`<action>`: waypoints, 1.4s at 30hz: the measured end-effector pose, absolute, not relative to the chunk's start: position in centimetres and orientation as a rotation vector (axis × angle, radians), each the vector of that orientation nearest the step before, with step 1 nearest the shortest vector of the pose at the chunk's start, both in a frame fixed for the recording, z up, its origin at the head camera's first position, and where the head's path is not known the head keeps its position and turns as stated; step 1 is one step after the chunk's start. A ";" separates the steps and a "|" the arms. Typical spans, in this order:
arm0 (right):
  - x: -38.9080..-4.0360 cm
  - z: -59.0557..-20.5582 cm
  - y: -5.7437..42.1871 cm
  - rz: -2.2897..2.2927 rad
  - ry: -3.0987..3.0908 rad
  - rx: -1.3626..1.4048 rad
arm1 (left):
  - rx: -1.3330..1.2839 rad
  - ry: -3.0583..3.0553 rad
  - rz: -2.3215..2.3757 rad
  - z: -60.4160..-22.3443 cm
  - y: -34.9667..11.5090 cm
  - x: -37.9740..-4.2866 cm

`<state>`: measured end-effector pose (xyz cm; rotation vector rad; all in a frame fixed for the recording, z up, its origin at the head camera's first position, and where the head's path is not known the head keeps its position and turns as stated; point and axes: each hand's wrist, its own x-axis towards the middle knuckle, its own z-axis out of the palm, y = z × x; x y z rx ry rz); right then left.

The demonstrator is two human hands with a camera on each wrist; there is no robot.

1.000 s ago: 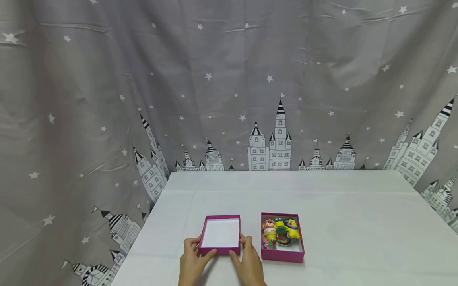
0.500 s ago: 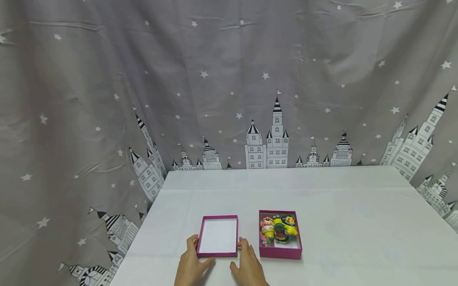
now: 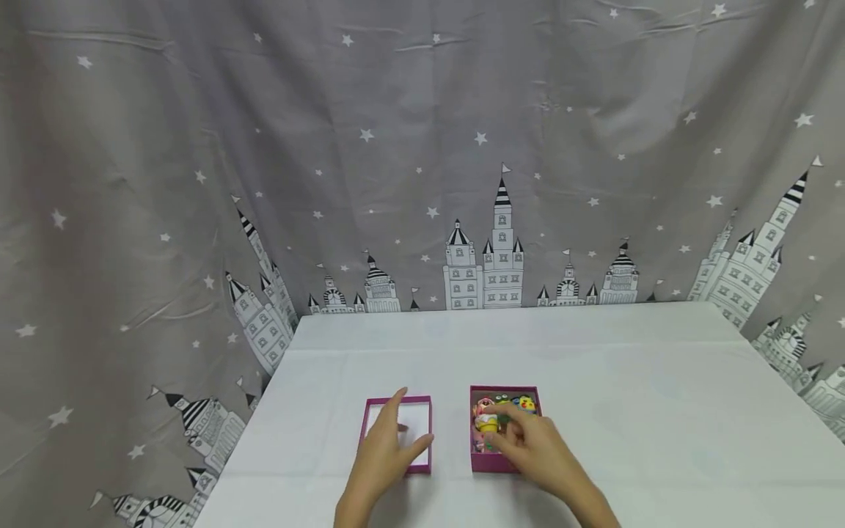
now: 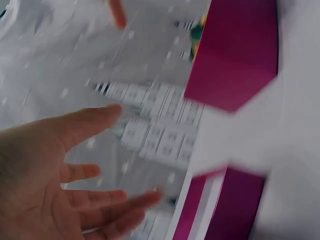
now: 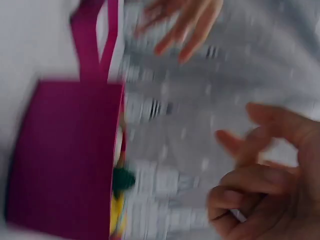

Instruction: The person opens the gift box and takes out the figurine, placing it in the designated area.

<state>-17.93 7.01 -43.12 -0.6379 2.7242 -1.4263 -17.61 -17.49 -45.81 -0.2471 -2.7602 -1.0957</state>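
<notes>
My left hand (image 3: 383,447) is above the shallow magenta box (image 3: 417,415) with a white inside, partly covering it in the head view. Its fingers are spread, and the left wrist view shows the bare palm (image 4: 35,185) holding nothing. Over the deeper magenta box (image 3: 487,463) on the right hovers my right hand (image 3: 538,449). Its thumb and forefinger stand apart and the other fingers curl loosely, with nothing held. Inside that box lie several colourful toy figures, among them a pink-and-yellow one (image 3: 486,419) near the fingertips and a yellow one (image 3: 527,403) behind the hand.
Both boxes stand on a white-covered table (image 3: 594,381), with a gap between them. Behind and to the left hangs a grey curtain (image 3: 370,191) printed with stars and castles.
Both hands have let go of the shallow box, which was lowered to the table. The left hand has risen over it; the right hand has moved right, over the toy box.
</notes>
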 end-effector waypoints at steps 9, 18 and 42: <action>-23.9 -45.3 11.6 -1.358 2.800 -0.614 | -0.637 -2.743 -1.415 -48.1 -12.4 -20.7; -26.3 -47.8 12.1 -1.195 2.711 -0.740 | -0.681 -2.800 -1.441 -50.1 -11.0 -22.0; -26.4 -47.8 11.4 -0.961 2.927 -0.763 | -0.659 -2.732 -1.471 -51.5 -10.1 -22.1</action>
